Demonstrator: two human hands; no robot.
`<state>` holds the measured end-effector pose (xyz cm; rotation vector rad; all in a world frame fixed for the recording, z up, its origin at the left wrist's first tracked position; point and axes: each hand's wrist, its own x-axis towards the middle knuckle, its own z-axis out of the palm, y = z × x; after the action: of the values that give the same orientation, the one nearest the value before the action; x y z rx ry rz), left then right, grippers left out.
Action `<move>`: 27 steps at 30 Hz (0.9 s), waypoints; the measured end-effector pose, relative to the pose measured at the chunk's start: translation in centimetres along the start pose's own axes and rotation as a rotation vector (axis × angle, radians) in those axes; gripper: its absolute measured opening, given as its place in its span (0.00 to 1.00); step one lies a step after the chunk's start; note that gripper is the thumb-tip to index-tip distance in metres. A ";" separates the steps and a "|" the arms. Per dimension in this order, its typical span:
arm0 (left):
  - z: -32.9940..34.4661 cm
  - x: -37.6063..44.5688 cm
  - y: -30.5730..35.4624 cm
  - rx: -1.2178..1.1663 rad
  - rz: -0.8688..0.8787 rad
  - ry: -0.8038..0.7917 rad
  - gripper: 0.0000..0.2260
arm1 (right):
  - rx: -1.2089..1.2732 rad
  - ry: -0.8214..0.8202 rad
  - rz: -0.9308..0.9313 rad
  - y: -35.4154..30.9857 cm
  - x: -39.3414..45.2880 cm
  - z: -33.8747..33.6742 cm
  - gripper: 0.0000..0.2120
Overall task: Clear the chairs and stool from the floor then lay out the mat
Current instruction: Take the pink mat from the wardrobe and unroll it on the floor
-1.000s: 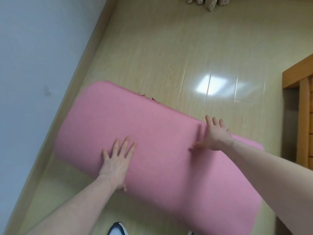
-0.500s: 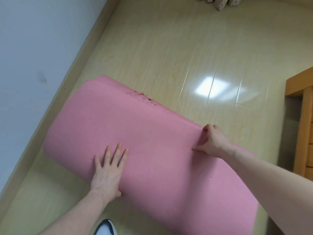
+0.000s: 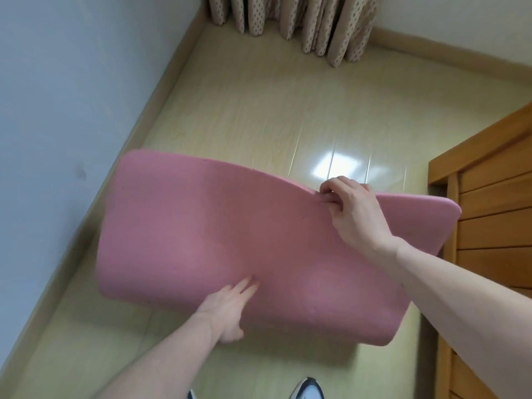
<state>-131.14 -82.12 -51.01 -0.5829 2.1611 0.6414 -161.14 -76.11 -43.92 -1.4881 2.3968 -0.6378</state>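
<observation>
A thick pink foam mat (image 3: 201, 226), still curled into a loose roll, lies across the pale floor in front of me. My right hand (image 3: 354, 214) is closed on the mat's far free edge, fingers curled over it near the right end. My left hand (image 3: 230, 309) lies flat with fingers together, pressing on the near side of the roll. No chair or stool is in view.
A blue-grey wall with a beige skirting (image 3: 161, 90) runs along the left. Patterned curtains (image 3: 290, 21) hang at the far end. Wooden furniture (image 3: 489, 226) stands close on the right, touching the mat's end. My shoe (image 3: 308, 388) is below.
My right hand went from flat on the mat to gripping its far edge and lifting it. My left hand slid back toward the near side. The view tilted up to show the curtains.
</observation>
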 end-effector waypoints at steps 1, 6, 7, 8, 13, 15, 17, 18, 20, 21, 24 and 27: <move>-0.3 -1.1 -0.2 -0.009 0.008 0.014 0.47 | 0.011 -0.047 0.028 -0.5 -0.6 -0.8 0.14; -4.3 -5.4 -1.8 -0.163 -0.053 0.380 0.36 | -0.005 -0.213 0.149 -3.6 -5.1 -2.5 0.10; -5.7 -5.8 -2.3 -0.154 -0.060 0.472 0.35 | 0.002 -0.235 0.174 -4.2 -6.0 -2.5 0.09; -7.2 -6.4 -3.1 -0.123 -0.055 0.550 0.35 | 0.015 -0.250 0.211 -5.0 -7.2 -2.6 0.08; -12.0 -7.8 -6.4 0.087 -0.065 0.547 0.41 | 0.019 -0.253 0.316 -8.0 -11.9 -2.4 0.08; -12.1 -8.4 -7.2 0.170 -0.056 0.437 0.44 | 0.028 -0.255 0.345 -9.6 -13.5 -2.5 0.08; -11.3 -9.1 -7.4 0.221 -0.067 0.318 0.44 | 0.049 -0.268 0.354 -11.1 -14.8 -2.6 0.08; -10.6 -9.4 -7.3 0.240 -0.073 0.271 0.42 | 0.049 -0.279 0.352 -11.6 -15.4 -2.6 0.08; -9.0 -10.4 -7.0 0.276 -0.081 0.228 0.33 | 0.042 -0.314 0.327 -12.7 -16.9 -2.7 0.07; -8.1 -11.2 -6.9 0.294 -0.083 0.230 0.26 | 0.045 -0.331 0.318 -13.0 -17.7 -2.6 0.07; -5.4 -13.8 -6.7 0.276 -0.092 0.256 0.12 | 0.055 -0.362 0.307 -13.8 -20.5 -2.9 0.06; -2.8 -16.6 -6.2 0.178 -0.105 0.325 0.08 | -0.007 -0.339 0.289 -13.7 -22.8 -3.2 0.03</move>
<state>-119.37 -85.42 -37.88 -0.7385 2.4373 0.3088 -141.53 -60.20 -34.87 -1.1138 2.2818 -0.2852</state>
